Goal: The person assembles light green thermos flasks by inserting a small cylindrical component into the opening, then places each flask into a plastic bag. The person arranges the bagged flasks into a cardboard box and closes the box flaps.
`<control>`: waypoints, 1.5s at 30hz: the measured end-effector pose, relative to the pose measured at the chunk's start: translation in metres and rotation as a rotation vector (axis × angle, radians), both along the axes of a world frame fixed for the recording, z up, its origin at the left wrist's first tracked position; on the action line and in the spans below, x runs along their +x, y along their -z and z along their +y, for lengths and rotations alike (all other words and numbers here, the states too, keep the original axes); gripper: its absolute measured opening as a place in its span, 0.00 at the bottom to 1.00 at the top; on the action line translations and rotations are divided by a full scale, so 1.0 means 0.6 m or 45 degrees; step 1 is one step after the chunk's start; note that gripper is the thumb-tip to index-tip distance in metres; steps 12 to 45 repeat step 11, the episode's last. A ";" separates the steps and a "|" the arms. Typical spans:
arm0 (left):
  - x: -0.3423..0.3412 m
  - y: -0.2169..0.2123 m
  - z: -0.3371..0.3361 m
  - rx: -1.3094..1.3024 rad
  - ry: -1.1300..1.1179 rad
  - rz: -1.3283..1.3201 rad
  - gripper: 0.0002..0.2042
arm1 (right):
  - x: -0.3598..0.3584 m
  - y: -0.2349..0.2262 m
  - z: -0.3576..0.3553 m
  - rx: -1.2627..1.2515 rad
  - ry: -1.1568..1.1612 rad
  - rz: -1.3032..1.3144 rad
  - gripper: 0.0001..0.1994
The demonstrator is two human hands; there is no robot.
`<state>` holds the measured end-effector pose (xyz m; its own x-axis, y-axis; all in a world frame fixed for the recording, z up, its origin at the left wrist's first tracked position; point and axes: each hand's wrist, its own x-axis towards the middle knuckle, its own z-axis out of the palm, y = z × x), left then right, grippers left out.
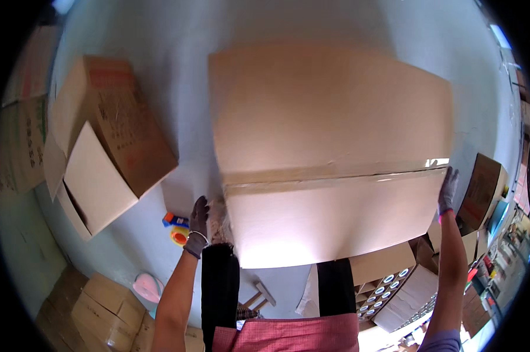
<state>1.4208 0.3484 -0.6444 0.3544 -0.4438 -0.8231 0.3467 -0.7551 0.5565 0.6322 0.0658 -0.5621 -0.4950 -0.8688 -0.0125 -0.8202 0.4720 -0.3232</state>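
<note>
A large cardboard box (335, 111) fills the middle in front of me, its long seam covered by a strip of brown tape (288, 175). My right hand (448, 190), in a grey glove, lies along the box's right edge with its fingers stretched out. To the left of the box is my gloved left hand (198, 226), fingers extended and nothing seen in its grasp. Between that hand and the box's left side shows a crumpled, brownish translucent piece (220, 222), too blurred to name. Just beside the left hand, a tape dispenser (177, 227) with a yellow roll rests on the floor.
An open cardboard box (109, 141) lies tilted at the left. Closed cartons (106, 311) stand at lower left near a pink seat-like object (148, 287). At lower right is an open carton with dividers and several cylinders (385, 290). Another box (481, 190) stands farther right.
</note>
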 end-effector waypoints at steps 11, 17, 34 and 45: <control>-0.167 -0.280 -0.218 -0.170 0.407 0.250 0.32 | 0.014 0.049 -0.068 0.187 -0.369 0.353 0.26; -0.167 -0.280 -0.218 -0.170 0.407 0.250 0.32 | 0.014 0.049 -0.068 0.187 -0.369 0.353 0.26; -0.167 -0.280 -0.218 -0.170 0.407 0.250 0.32 | 0.014 0.049 -0.068 0.187 -0.369 0.353 0.26; -0.167 -0.280 -0.218 -0.170 0.407 0.250 0.32 | 0.014 0.049 -0.068 0.187 -0.369 0.353 0.26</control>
